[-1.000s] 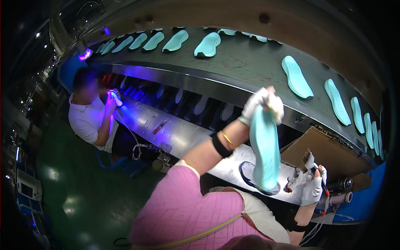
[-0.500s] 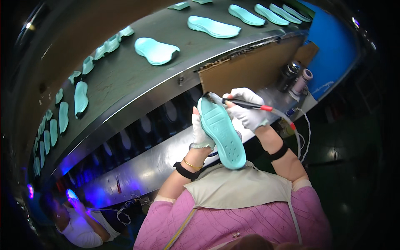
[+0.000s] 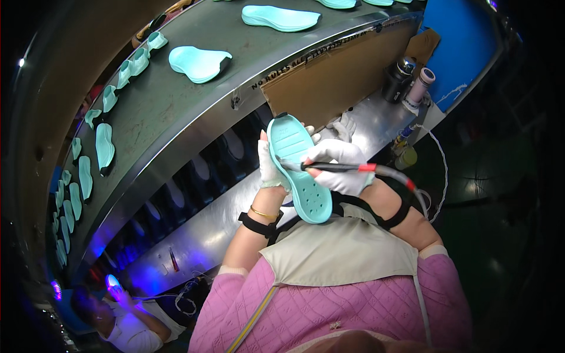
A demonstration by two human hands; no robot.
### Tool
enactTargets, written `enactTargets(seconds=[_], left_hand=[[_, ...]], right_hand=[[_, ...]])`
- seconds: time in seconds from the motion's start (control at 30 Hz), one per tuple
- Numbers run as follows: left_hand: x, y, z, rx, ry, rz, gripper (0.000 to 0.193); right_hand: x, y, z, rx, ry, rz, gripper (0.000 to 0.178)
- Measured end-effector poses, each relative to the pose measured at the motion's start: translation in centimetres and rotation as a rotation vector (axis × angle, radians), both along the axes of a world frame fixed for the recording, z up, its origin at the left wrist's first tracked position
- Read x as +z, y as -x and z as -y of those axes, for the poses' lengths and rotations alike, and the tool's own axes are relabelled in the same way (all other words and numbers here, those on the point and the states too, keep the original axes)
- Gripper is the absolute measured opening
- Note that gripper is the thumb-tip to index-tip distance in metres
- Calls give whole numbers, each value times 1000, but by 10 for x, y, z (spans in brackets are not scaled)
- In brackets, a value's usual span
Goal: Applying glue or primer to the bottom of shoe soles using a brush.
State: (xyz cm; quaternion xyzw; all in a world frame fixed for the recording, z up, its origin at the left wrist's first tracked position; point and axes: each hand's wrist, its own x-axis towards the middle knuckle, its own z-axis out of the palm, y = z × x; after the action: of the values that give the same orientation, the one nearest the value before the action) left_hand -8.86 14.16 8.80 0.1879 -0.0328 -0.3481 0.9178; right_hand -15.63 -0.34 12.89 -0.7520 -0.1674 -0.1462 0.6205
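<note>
While left hand holds sole | tool shifted from end to side

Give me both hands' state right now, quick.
Left hand: closed, holding the aqua sole.
Right hand: closed, holding the black-handled corded tool, its tip over the sole.

Left hand cupped, right hand curled, forearms angled inward

Holding a turquoise sole mid-frame in the left hand, a corded tool across it in the right hand.
</note>
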Motion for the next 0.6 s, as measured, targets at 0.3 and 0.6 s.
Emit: enactTargets(seconds=[0.3, 0.6], left_hand=[[-35, 52, 5, -14, -473, 152, 98], [-22, 18, 38, 161, -43, -40, 106]], right_hand=[[-31, 28, 28, 27, -183, -210, 12], [-35, 23, 33, 113, -279, -58, 14]])
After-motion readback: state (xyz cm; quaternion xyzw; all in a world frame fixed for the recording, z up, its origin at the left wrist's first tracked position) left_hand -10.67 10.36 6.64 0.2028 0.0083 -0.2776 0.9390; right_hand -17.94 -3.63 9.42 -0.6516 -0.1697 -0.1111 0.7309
